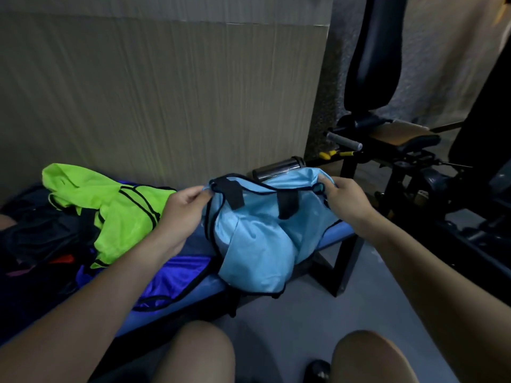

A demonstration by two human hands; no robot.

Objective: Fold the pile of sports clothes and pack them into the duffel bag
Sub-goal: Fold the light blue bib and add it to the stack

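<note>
Pinching the rim of a light blue fabric duffel bag [257, 244] with black trim and black straps, both hands hold its mouth spread wide. The left hand [185, 203] grips the rim's left end between thumb and curled fingers; the right hand [346, 200] clamps the right end the same way, so the hands are well apart with the opening stretched between them. The bag sits on a blue padded desk [204, 286] and its soft body sags over the near edge below the hands. Left of the left hand lies the pile of sports clothes: a neon green mesh vest [116, 211] with black piping on top, a shiny purple garment [177, 272] under the left forearm, and dark clothing [36, 236] farther left. Just beyond the bag, behind the right hand, a metal cylindrical bottle [276, 167] lies on its side.
</note>
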